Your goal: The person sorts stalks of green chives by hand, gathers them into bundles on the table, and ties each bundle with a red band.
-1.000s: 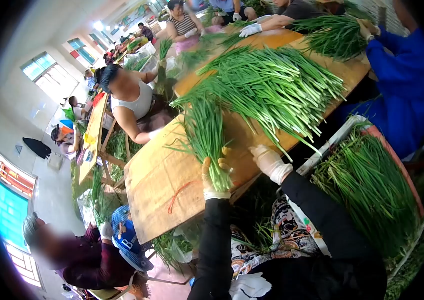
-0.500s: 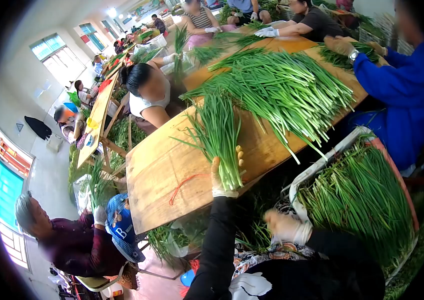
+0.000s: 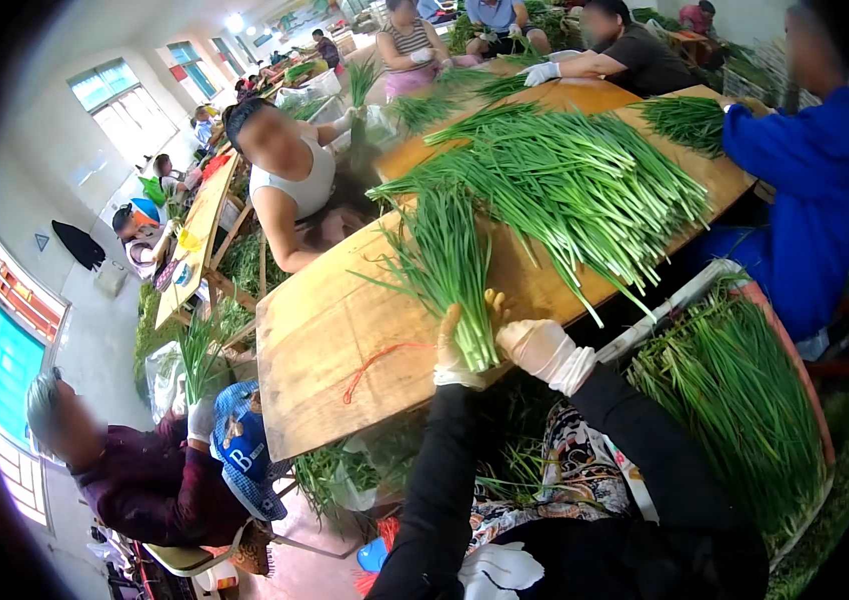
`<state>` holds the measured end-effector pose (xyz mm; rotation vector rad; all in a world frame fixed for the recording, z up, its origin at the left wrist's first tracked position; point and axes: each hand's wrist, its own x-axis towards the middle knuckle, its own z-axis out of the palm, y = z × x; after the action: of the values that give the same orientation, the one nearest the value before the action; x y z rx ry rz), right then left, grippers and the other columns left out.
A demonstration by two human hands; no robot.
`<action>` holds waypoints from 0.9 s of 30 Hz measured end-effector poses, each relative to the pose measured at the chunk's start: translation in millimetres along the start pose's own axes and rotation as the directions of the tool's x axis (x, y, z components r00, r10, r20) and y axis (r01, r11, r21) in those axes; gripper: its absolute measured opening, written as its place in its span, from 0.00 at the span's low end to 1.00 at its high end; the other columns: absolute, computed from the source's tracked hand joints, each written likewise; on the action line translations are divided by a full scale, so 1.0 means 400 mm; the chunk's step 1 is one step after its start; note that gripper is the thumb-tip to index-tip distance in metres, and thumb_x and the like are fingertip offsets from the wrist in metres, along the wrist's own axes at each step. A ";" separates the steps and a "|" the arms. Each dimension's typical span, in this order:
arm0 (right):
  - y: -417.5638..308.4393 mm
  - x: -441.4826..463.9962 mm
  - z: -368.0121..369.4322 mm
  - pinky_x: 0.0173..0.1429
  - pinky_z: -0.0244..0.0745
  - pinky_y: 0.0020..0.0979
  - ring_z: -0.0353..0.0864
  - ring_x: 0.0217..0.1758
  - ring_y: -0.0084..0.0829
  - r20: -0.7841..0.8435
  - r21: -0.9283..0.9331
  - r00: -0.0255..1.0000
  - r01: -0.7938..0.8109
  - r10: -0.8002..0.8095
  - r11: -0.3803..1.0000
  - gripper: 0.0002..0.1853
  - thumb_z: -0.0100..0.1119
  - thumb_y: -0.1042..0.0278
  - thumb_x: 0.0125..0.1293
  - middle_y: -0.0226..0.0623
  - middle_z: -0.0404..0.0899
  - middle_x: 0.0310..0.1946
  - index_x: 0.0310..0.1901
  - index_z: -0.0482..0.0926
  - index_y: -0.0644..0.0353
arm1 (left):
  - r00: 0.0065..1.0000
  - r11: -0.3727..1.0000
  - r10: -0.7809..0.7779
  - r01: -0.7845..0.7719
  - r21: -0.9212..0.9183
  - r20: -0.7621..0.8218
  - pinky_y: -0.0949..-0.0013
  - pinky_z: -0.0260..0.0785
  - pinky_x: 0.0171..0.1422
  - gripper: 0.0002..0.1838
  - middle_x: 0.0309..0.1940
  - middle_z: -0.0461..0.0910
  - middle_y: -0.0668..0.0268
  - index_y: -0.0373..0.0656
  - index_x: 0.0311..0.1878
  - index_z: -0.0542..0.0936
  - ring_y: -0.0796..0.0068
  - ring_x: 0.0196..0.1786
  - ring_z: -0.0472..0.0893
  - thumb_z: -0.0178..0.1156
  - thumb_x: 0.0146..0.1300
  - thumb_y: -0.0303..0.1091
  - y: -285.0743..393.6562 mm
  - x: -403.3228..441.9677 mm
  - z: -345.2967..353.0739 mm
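My left hand [image 3: 455, 350], in a pale glove, is wrapped round the white lower stems of a bunch of garlic chives [image 3: 442, 250]. The bunch leans over the table's front edge, its green leaves pointing away from me. Close against the right side of the stems is my right hand [image 3: 542, 352], also gloved, with its fingers curled; whatever they hold, if anything, is hidden. A large pile of garlic chives [image 3: 585, 190] lies on the table just beyond, white ends towards the right.
The wooden table [image 3: 330, 330] bears a thin red string [image 3: 370, 365]. A lined crate of chives [image 3: 735, 400] stands at my right. Co-workers sit around: one in blue sleeves [image 3: 805, 150] at right, one in a white top [image 3: 295, 185] across, one in dark purple [image 3: 150, 475] at left.
My right hand has moved up and forward from near my lap to the stems. My left hand keeps its hold on the bunch. The person across has raised their head.
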<state>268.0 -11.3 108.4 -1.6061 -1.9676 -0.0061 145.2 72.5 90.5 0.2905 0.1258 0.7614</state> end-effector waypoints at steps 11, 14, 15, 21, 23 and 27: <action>0.045 -0.202 -0.066 0.53 0.68 0.30 0.73 0.48 0.29 0.801 0.444 0.544 -0.262 -0.249 0.857 0.27 0.54 0.50 0.57 0.35 0.72 0.49 0.56 0.65 0.54 | 0.996 0.988 -0.030 0.041 0.146 -0.079 0.73 0.75 0.36 0.20 0.39 0.76 0.56 0.32 0.49 0.66 0.69 0.34 0.78 0.56 0.56 0.33 0.004 -0.008 -0.012; 0.110 -0.077 -0.151 0.59 0.62 0.33 0.68 0.55 0.34 0.640 0.766 0.754 -0.642 0.150 -0.043 0.37 0.51 0.42 0.57 0.43 0.66 0.54 0.59 0.58 0.64 | 0.955 0.857 -0.138 0.249 0.451 -0.264 0.69 0.73 0.37 0.17 0.37 0.77 0.58 0.33 0.43 0.71 0.69 0.34 0.78 0.60 0.51 0.31 -0.039 -0.008 0.003; 0.117 -0.044 -0.150 0.60 0.61 0.31 0.67 0.55 0.32 0.641 0.766 0.743 -0.636 0.192 -0.097 0.39 0.51 0.41 0.56 0.44 0.66 0.54 0.59 0.58 0.65 | 0.946 0.753 -0.025 0.230 0.617 -0.322 0.68 0.71 0.39 0.17 0.36 0.77 0.60 0.35 0.42 0.73 0.71 0.34 0.78 0.62 0.48 0.30 -0.075 -0.002 0.015; 0.046 0.056 -0.031 0.45 0.66 0.24 0.72 0.40 0.24 0.411 0.808 0.781 -0.550 0.470 0.209 0.28 0.68 0.56 0.45 0.34 0.76 0.41 0.46 0.73 0.62 | 0.920 -0.024 0.380 -0.096 0.995 0.097 0.62 0.63 0.55 0.38 0.51 0.68 0.58 0.40 0.61 0.54 0.62 0.50 0.70 0.62 0.49 0.39 -0.226 0.012 -0.054; 0.049 0.061 -0.017 0.45 0.68 0.25 0.74 0.37 0.24 0.482 0.806 0.654 -0.591 0.584 -0.003 0.22 0.66 0.63 0.49 0.34 0.77 0.37 0.44 0.74 0.65 | 0.958 -0.465 0.276 0.061 0.883 0.079 0.61 0.62 0.56 0.44 0.51 0.68 0.56 0.38 0.61 0.51 0.60 0.51 0.70 0.64 0.47 0.45 -0.189 -0.033 0.062; 0.054 0.024 -0.084 0.47 0.70 0.25 0.76 0.38 0.25 0.431 0.902 0.782 -0.391 0.450 -0.183 0.16 0.60 0.75 0.52 0.36 0.78 0.37 0.44 0.73 0.65 | 0.999 -0.071 -0.053 -0.002 0.997 -0.002 0.60 0.58 0.60 0.62 0.53 0.66 0.48 0.34 0.64 0.41 0.57 0.55 0.67 0.72 0.33 0.47 -0.035 -0.062 0.126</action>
<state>301.2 -9.0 132.6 -0.9709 -0.6171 1.3712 147.3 34.8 134.6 1.8440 0.7113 0.4484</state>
